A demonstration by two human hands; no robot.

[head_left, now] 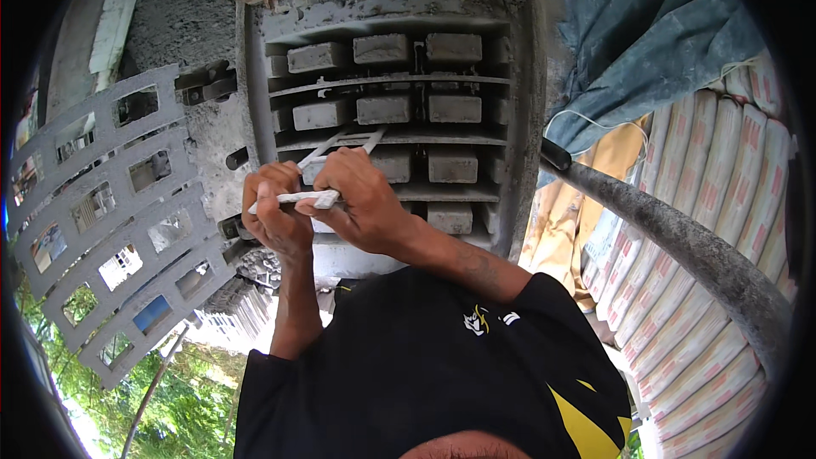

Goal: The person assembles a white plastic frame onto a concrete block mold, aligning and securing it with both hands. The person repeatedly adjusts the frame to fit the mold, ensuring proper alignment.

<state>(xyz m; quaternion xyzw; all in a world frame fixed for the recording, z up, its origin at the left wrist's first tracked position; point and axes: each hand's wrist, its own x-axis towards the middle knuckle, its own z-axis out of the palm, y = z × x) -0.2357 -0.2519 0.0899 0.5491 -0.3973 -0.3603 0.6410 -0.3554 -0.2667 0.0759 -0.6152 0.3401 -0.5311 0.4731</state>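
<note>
Head view, with the hands as the hub of the dial: a pale tool (326,199) sits at the centre, its crosswise handle gripped at both sides and its two narrow bars slanting off toward 1 o'clock, over a grey mould (528,110). The left hand (279,211), on the 9 o'clock side, has its fingers curled closed around the handle, thumb uppermost. The right hand (361,202), on the 3 o'clock side, also has its fingers folded tightly around it. The mould holds rows of grey rectangular blocks (383,110) parted by thin crosswise plates; whether the bars' far ends touch any block, I cannot tell. At 9 o'clock a grey panel (121,191) with rectangular openings stands beside the mould. At 2 o'clock hangs a blue-grey tarp (646,25). A thick, rough pipe (680,234) runs out at 3 o'clock, in front of stacked bags (680,331). The person's black shirt (399,365) fills 5 o'clock, and greenery (191,399) shows at 7 o'clock.
</note>
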